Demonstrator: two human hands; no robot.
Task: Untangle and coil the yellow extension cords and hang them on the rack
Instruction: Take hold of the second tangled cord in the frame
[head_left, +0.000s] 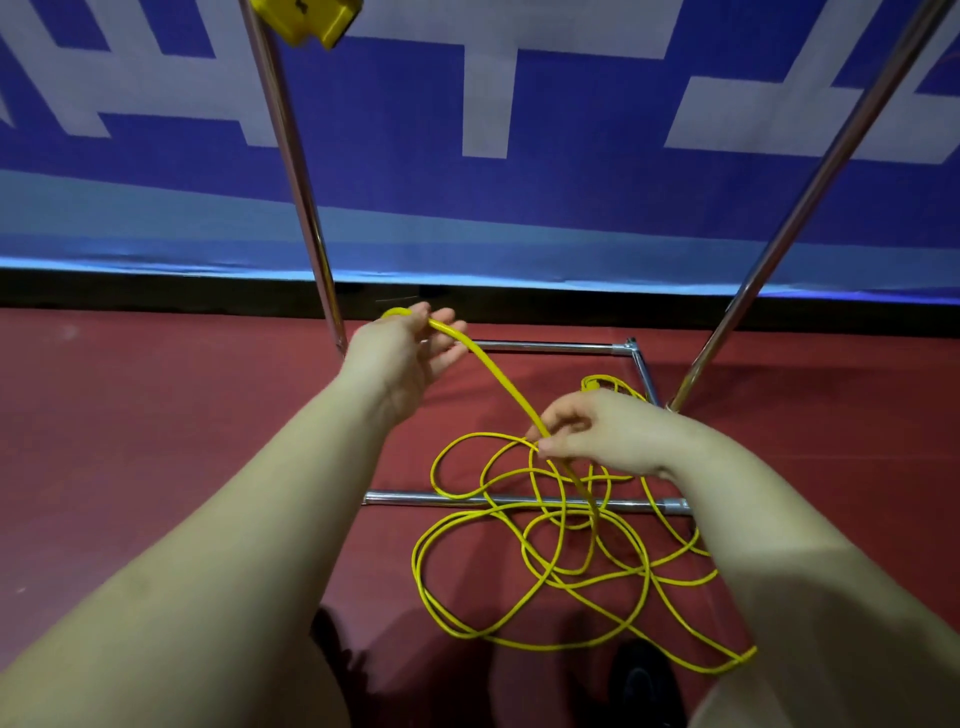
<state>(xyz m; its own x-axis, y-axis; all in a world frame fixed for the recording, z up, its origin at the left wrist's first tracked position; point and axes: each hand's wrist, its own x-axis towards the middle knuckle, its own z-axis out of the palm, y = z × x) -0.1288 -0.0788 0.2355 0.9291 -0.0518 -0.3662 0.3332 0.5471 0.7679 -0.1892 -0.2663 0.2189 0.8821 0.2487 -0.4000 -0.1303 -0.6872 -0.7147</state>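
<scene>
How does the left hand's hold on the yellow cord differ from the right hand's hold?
The left hand is raised near the rack pole; the right hand is lower, above the tangled pile. The cord bends over the left hand's fingers, while the right hand pinches it with thumb and fingertip. Both hold the same stretch.

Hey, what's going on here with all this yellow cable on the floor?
A person is sorting out a thin yellow extension cord that lies in tangled loops on the dark red floor, draped over the base bars of a chrome metal rack. The left hand holds one stretch of the cord up, and the right hand pinches it lower down. Nothing is coiled yet.
</scene>
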